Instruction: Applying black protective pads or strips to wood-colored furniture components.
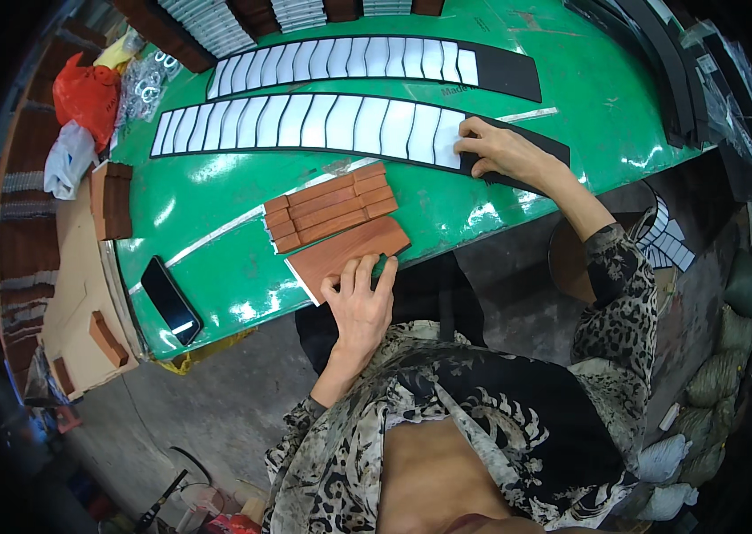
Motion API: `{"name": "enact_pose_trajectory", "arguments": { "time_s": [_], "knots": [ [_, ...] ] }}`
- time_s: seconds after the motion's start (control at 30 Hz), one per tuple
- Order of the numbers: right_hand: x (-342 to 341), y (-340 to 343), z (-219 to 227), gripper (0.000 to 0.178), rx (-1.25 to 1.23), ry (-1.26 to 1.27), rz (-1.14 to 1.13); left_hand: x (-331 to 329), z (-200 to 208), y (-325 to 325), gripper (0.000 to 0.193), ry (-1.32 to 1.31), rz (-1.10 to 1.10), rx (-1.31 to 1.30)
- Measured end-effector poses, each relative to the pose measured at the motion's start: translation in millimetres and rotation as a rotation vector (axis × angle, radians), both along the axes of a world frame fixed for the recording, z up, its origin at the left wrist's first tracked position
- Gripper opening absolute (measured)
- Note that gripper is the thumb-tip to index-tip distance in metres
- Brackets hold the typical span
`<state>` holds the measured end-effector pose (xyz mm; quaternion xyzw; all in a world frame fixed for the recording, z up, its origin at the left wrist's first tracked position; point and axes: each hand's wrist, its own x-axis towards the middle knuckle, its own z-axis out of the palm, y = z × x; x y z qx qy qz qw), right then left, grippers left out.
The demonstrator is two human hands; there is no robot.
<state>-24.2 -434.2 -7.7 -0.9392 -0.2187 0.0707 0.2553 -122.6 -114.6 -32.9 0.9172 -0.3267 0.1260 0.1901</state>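
My left hand [362, 294] rests at the table's front edge, its bent fingers apart on the face of a brown wood-grain piece [358, 252] with a white edge. Just behind that piece lies a stack of narrower brown wood-grain strips [333, 206]. Farther right, my right hand [511, 153] has its fingers curled at the last white panel [440, 135] in a long, curved black frame [531, 178]. Wavy-edged white panels fill the frame leftward, while its right end is bare black. A second such frame [509, 71] lies behind, also with a row of white panels.
A smartphone [171, 301] lies at the front left of the green table [216, 191]. At the left are a red plastic bag [87, 93], a brown block stack [112, 200] and cardboard [73, 294]. Stacked pieces line the back; black curved frames [660, 71] stand at the far right.
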Motion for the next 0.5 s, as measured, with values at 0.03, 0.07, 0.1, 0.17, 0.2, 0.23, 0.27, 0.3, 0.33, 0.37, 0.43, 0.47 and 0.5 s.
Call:
{"name": "enact_pose_trajectory", "arguments": {
  "time_s": [0.03, 0.07, 0.1, 0.17, 0.2, 0.23, 0.27, 0.3, 0.33, 0.37, 0.43, 0.47, 0.5],
  "knots": [
    [0, 0, 0, 0.035, -0.001, -0.001, -0.003, 0, 0, 1, 0.046, 0.011, -0.002, 0.001],
    [0, 0, 1, 0.035, 0.009, 0.016, 0.002, 0, 1, 1, 0.046, 0.022, -0.005, 0.002],
    [1, 2, 1, 0.035, 0.021, 0.031, 0.01, 0, 1, 1, 0.046, 0.02, -0.004, 0.004],
    [5, 3, 5, 0.035, 0.0, 0.075, 0.018, 0, 1, 1, 0.047, 0.013, 0.001, -0.006],
    [7, 3, 7, 0.035, -0.024, 0.121, 0.023, -1, 1, 1, 0.047, 0.012, -0.002, -0.007],
    [9, 4, 8, 0.035, -0.024, 0.12, 0.019, -1, 1, 1, 0.046, 0.016, 0.002, -0.006],
    [12, 4, 9, 0.036, -0.065, 0.161, 0.036, -1, 0, 1, 0.046, 0.021, 0.006, -0.005],
    [13, 4, 10, 0.037, -0.107, 0.202, 0.053, -1, 0, 0, 0.046, 0.02, 0.003, -0.007],
    [12, 3, 10, 0.037, -0.11, 0.201, 0.05, -1, 0, 0, 0.046, 0.017, 0.005, -0.018],
    [9, 3, 8, 0.039, -0.121, 0.149, 0.028, -1, 0, -1, 0.046, 0.015, 0.007, -0.028],
    [4, 6, 7, 0.041, -0.134, 0.099, 0.01, -2, 1, -2, 0.045, 0.036, 0.01, -0.02],
    [0, 8, 7, 0.041, -0.166, 0.019, -0.014, -2, 1, -2, 0.044, 0.055, 0.013, -0.01],
    [-5, 10, 8, 0.042, -0.2, -0.062, -0.039, -1, 2, -2, 0.044, 0.057, 0.011, -0.013]
  ]
}}
